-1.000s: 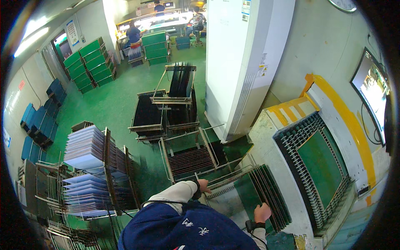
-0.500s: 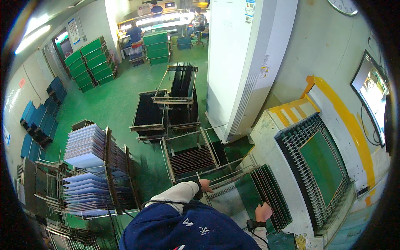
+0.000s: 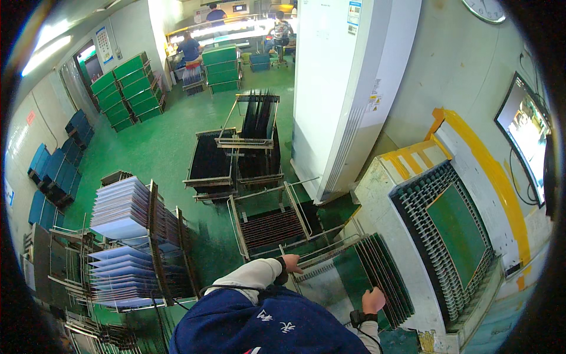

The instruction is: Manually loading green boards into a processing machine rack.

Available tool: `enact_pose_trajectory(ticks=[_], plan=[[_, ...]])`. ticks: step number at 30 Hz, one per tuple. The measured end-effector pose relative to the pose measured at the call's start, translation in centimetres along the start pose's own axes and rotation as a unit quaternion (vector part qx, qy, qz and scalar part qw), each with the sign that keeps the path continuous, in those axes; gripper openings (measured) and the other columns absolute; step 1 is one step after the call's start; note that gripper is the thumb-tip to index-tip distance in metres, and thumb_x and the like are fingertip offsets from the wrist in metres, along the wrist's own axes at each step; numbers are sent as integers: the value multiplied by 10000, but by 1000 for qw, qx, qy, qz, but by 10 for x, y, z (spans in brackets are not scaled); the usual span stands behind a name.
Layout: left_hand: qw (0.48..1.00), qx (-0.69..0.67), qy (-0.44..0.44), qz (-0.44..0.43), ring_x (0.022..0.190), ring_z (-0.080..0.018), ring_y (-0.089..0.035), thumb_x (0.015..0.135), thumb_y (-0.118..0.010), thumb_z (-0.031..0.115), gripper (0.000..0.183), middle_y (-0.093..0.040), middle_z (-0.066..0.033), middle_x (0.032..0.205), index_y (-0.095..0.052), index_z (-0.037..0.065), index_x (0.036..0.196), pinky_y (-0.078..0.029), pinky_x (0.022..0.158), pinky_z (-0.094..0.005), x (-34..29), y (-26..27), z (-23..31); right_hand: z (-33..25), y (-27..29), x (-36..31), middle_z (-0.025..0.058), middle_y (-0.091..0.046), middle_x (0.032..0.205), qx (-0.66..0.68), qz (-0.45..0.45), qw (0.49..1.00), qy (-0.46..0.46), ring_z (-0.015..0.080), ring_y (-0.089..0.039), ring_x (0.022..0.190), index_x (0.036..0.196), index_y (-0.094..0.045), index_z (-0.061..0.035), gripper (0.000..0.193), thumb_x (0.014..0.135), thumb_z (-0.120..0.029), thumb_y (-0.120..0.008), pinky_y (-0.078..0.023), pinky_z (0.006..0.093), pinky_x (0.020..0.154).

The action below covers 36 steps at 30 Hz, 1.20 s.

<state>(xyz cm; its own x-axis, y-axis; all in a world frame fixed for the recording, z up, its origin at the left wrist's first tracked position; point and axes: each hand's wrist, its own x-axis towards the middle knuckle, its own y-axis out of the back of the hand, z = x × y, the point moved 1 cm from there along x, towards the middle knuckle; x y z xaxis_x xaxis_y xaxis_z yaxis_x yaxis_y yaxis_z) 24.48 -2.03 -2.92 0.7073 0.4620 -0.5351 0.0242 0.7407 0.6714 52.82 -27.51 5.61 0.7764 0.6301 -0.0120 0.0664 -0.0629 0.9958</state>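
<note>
Below me stands a metal rack (image 3: pixel 330 251) with several thin green panels (image 3: pixel 383 277) upright at its right side. My left hand (image 3: pixel 292 264) is at the rack's left end, its fingers closed at the metal frame. My right hand (image 3: pixel 372 300) is curled closed beside the near part of the leftmost green panel; what lies inside its fingers is hidden. Left of the panels, a pale surface shows through the rack. To the right, another green panel (image 3: pixel 457 236) lies flat on a roller conveyor (image 3: pixel 433 265).
Another rack of dark panels (image 3: pixel 271 230) stands just ahead, with black-panel racks (image 3: pixel 212 156) beyond. Racks of pale sheets (image 3: pixel 121 209) stand at left. A tall white cabinet (image 3: pixel 330 88) rises ahead right. A screen (image 3: pixel 523 133) hangs right. People sit far back at a lit bench (image 3: pixel 247 29).
</note>
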Motion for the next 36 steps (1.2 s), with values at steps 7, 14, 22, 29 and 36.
enact_pose_trajectory(ticks=[7, 14, 22, 29, 36], plan=[[998, 32, -60, 6, 932, -338, -589, 670, -727, 244, 763, -602, -189, 1009, -348, 57, 1305, -489, 727, -413, -34, 50, 46, -4, 5, 0, 152, -644, 840, -14, -12, 1000, -8, 315, -623, 786, 884, -636, -54, 266, 708, -253, -656, -482, 419, 669], [995, 88, -38, -33, 898, -318, -601, 718, -664, 156, 580, -613, -150, 1010, -457, 147, 1260, -489, 724, -431, -32, 40, 55, -1, 1, 0, 161, -637, 793, 3, 20, 1000, 3, 329, -617, 760, 839, -629, -53, 230, 698, -233, -656, -474, 433, 650], [973, 174, -50, -141, 784, -278, -627, 723, -677, 271, 273, -641, -101, 797, -649, 43, 871, -495, 648, -455, 14, 0, 17, -5, 11, -1, 187, -623, 801, 14, -1, 1000, 0, 353, -605, 778, 793, -599, -24, 235, 705, -238, -640, -466, 449, 652], [967, 191, -75, -151, 868, -274, -607, 775, -671, 288, 378, -629, -117, 958, -609, 18, 1032, -494, 693, -418, 47, -36, -22, -9, 11, 2, 164, -641, 793, -7, 19, 1000, 11, 333, -624, 752, 837, -637, -49, 235, 703, -241, -654, -484, 424, 637], [964, 167, -58, -198, 886, -282, -599, 815, -638, 266, 346, -620, -117, 1001, -610, 32, 1068, -480, 707, -419, 65, -47, -25, -3, 5, 4, 183, -622, 790, 11, 13, 1000, -13, 353, -609, 769, 786, -598, -28, 242, 702, -248, -652, -471, 437, 646]])
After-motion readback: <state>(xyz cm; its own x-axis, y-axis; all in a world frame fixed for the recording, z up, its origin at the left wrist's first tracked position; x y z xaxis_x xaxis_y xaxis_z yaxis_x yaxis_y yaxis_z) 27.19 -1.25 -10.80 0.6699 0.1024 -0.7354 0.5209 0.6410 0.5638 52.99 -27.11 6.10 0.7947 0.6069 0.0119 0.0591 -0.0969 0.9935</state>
